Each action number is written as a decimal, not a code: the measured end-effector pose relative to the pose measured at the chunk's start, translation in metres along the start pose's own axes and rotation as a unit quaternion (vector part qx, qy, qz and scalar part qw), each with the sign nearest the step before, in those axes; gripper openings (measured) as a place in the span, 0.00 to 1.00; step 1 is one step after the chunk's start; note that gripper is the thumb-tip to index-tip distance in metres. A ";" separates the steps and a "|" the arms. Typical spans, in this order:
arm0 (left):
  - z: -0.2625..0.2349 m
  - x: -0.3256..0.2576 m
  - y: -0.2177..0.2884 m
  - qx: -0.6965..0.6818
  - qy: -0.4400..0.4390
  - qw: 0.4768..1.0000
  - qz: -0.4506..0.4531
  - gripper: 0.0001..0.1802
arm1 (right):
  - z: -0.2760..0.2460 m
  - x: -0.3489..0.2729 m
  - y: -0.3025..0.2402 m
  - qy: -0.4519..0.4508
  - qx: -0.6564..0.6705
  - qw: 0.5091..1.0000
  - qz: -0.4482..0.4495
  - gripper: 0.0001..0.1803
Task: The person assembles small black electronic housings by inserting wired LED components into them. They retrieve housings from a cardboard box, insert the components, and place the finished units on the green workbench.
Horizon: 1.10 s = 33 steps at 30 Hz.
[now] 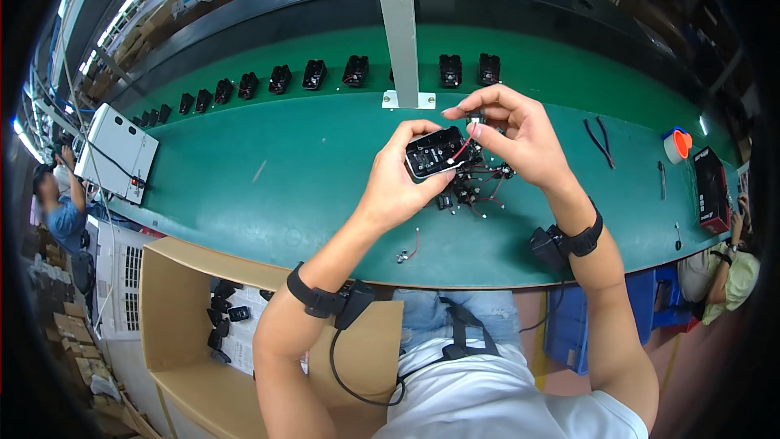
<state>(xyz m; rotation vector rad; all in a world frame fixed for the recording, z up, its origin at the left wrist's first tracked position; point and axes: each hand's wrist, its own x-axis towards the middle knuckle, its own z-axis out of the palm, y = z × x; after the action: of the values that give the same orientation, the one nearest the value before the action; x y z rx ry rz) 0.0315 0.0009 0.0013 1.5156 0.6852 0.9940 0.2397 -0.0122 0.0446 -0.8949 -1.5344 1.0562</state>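
My left hand [400,183] grips a small black box-shaped part [435,151] with a pale face, held above the green table [284,187]. My right hand [516,134] pinches a tiny black piece [474,119] at the end of a red wire [461,149] that runs into the box. A loose heap of small black parts with red and black wires [475,191] lies on the table just under both hands. Each wrist carries a black strap with a cabled unit.
A row of black parts [280,79] lines the table's far side, broken by a grey post [400,28]. A white box [118,150] sits left; black pliers [600,140], an orange tape roll [677,145] and a black carton [712,191] right. A cardboard box [187,333] stands at my left knee.
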 end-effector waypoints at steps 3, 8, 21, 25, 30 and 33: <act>0.001 0.000 0.004 -0.005 -0.001 1.000 0.009 0.31 | -0.005 -0.003 0.002 -0.011 -0.065 0.997 -0.031 0.16; -0.003 -0.003 0.008 0.000 -0.003 0.999 0.039 0.31 | -0.002 -0.004 -0.006 -0.045 -0.130 0.990 -0.039 0.18; -0.001 -0.005 0.016 0.161 0.051 0.972 0.165 0.32 | 0.015 -0.010 -0.018 0.103 -0.278 0.932 -0.207 0.05; 0.003 -0.005 0.018 0.238 0.084 0.943 0.216 0.32 | 0.012 -0.014 -0.019 0.090 -0.230 0.960 -0.128 0.06; 0.001 -0.005 0.014 0.239 0.061 0.945 0.213 0.31 | 0.021 -0.016 -0.022 0.060 -0.173 0.966 -0.183 0.06; 0.003 -0.006 0.015 0.197 0.030 0.966 0.164 0.31 | 0.023 -0.017 -0.020 0.032 -0.202 0.951 -0.231 0.06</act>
<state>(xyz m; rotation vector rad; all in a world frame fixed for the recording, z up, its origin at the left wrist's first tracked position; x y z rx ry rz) 0.0294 -0.0087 0.0146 2.0012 0.7173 1.2057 0.2204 -0.0392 0.0559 -0.7725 -1.8241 0.3784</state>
